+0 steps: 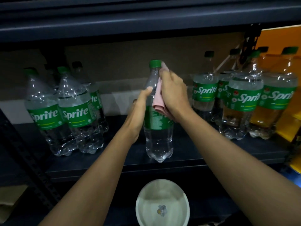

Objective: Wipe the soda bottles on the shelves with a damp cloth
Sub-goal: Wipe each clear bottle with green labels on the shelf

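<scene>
left hand (140, 106): curled round Sprite bottle (157, 121) | right hand (173, 93): clutching pink cloth (158, 98) against its neck

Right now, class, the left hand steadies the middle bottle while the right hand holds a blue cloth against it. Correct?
No. The head view shows the cloth is pink, not blue; left hand, right hand and middle bottle are as stated.
</scene>
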A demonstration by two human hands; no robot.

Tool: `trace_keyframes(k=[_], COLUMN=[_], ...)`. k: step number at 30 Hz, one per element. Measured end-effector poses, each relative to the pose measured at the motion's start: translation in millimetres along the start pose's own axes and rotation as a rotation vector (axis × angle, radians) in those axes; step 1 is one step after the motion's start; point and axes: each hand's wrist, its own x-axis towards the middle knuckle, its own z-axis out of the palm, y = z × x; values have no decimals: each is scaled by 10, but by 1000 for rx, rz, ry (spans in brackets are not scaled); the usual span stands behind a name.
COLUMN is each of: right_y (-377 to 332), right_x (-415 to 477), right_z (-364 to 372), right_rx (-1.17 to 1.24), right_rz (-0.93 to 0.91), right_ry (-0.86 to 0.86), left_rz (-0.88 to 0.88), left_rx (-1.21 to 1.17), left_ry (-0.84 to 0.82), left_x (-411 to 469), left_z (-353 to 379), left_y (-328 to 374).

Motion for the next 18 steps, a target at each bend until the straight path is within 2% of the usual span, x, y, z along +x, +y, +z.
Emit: trace_keyframes(k=[2,4,7,13,18], right_y=[113,309,741,1421,1296], right_x=[-127,-349,-735,-1298,-1176], right_z=[123,242,372,458,398], right_rx=[26,-3,-64,-1,74], right_rz=[-75,-232,-348,-123,-45], right_ry=[132,263,324,206,174], left_rz=[-7,16,41,-31,-39], left_rx=[-41,-33,-32,-39,-61], left_ry=[5,22,10,126,100], left_x=[-7,3,-14,6,67], left_z=[10,21,30,26,-26], left_y=[-49,-92,-105,-138,-183])
